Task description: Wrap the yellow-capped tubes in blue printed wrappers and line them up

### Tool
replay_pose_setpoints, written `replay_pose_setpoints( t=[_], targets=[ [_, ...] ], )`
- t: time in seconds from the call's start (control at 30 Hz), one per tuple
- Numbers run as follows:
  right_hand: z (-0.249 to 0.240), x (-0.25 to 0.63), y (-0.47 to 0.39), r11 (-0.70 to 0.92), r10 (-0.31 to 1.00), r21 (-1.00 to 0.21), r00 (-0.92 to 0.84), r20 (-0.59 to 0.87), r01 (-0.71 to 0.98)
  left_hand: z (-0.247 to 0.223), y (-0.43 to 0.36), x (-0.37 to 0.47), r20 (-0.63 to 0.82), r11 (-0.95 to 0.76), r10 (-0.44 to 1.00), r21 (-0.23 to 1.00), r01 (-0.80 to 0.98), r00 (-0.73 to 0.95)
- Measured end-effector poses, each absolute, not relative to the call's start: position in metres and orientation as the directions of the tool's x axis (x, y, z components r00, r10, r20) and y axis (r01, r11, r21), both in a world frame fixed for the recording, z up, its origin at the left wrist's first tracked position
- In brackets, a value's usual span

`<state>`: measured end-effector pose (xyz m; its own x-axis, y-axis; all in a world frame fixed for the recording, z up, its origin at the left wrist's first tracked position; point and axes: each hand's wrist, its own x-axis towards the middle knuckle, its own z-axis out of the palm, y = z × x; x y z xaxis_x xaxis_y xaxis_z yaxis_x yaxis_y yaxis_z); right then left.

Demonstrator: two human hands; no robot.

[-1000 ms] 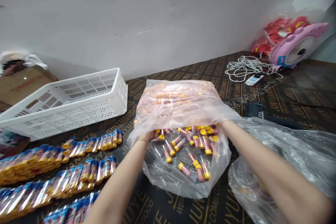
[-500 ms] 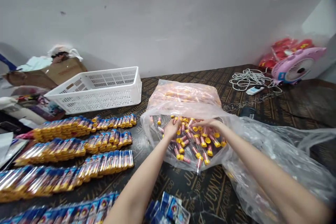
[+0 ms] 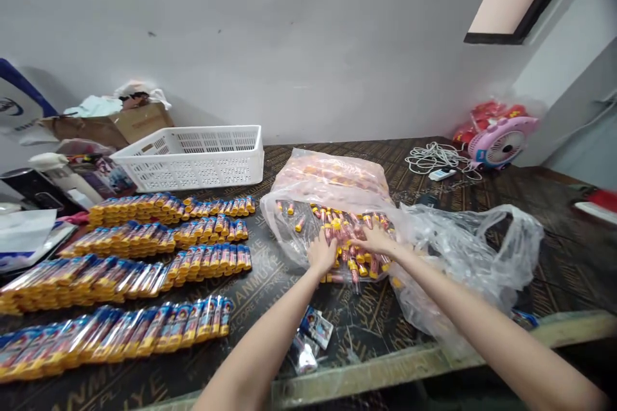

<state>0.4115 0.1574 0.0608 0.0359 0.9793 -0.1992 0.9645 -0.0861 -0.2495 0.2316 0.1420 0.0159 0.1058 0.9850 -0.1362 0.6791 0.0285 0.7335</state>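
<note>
Small pink tubes with yellow caps [image 3: 354,268] lie heaped in the mouth of a clear plastic bag [image 3: 332,170], whose closed part bulges with more of them toward the wall. At the left side of the heap is my left hand [image 3: 322,252], its fingers spread against the tubes. My right hand [image 3: 376,237] reaches in from the right, palm down and fingers apart, touching the tubes. Neither hand has closed round a tube. Both forearms cross the front edge of the table.
Rows of blue-and-yellow packs [image 3: 193,324] cover the left side. Behind them stands a white basket [image 3: 193,167]. Blue packets [image 3: 313,334] lie near the front edge [image 3: 376,369]. Crumpled plastic [image 3: 472,250], a white cord [image 3: 436,157] and a pink fan [image 3: 504,144] are at right.
The view has shifted, bringing the table's front edge into sight. My left hand has moved to the near-left side of the heap and opened. The right hand has shifted in over the tubes.
</note>
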Motion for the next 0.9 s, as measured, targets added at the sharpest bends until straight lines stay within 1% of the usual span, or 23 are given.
replay_pose_setpoints(
  t=[0.13,0.23,0.3,0.4,0.47,0.53,0.57,0.6,0.7,0.77,0.83,0.9],
  targets=[
    [0.078,0.388,0.135,0.047,0.998,-0.171,-0.053,-0.027,0.984,0.012,0.116,0.24,-0.039,-0.011,0.998,0.696,0.718,0.053],
    [0.085,0.357,0.127,0.183,0.983,-0.135,-0.176,0.061,0.974,0.011,0.102,0.246,-0.032,-0.037,0.996,0.683,0.729,0.081],
    [0.081,0.334,0.127,0.287,0.957,-0.113,-0.281,0.07,0.951,0.015,0.092,0.249,-0.029,-0.114,0.985,0.638,0.762,0.171],
    [0.067,0.314,0.127,0.408,0.913,-0.083,-0.408,0.017,0.909,0.025,0.07,0.244,-0.055,-0.242,0.944,0.553,0.797,0.325],
    [0.057,0.314,0.125,0.432,0.901,-0.054,-0.433,-0.005,0.9,0.032,0.049,0.228,-0.066,-0.287,0.92,0.561,0.777,0.387],
    [0.052,0.321,0.123,0.421,0.907,-0.022,-0.422,0.003,0.907,0.035,0.022,0.199,-0.019,-0.34,0.898,0.605,0.72,0.44],
    [0.051,0.325,0.125,0.409,0.913,-0.01,-0.409,0.012,0.913,0.034,0.008,0.181,0.03,-0.373,0.888,0.632,0.679,0.459],
    [0.051,0.327,0.128,0.393,0.919,-0.003,-0.393,0.024,0.92,0.03,-0.006,0.161,0.091,-0.373,0.903,0.648,0.664,0.419],
    [0.056,0.322,0.155,0.339,0.939,-0.01,-0.337,0.072,0.941,0.007,-0.045,0.103,0.268,-0.326,0.942,0.596,0.734,0.201],
    [0.059,0.309,0.183,0.295,0.952,-0.036,-0.291,0.096,0.955,-0.016,-0.063,0.077,0.374,-0.306,0.921,0.518,0.799,0.111],
    [0.061,0.293,0.214,0.238,0.967,-0.073,-0.23,0.105,0.968,-0.04,-0.072,0.066,0.553,-0.31,0.833,0.422,0.852,0.029],
    [0.062,0.279,0.239,0.173,0.98,-0.117,-0.159,0.12,0.978,-0.06,-0.074,0.067,0.688,-0.322,0.725,0.306,0.896,0.025]
  ],
)
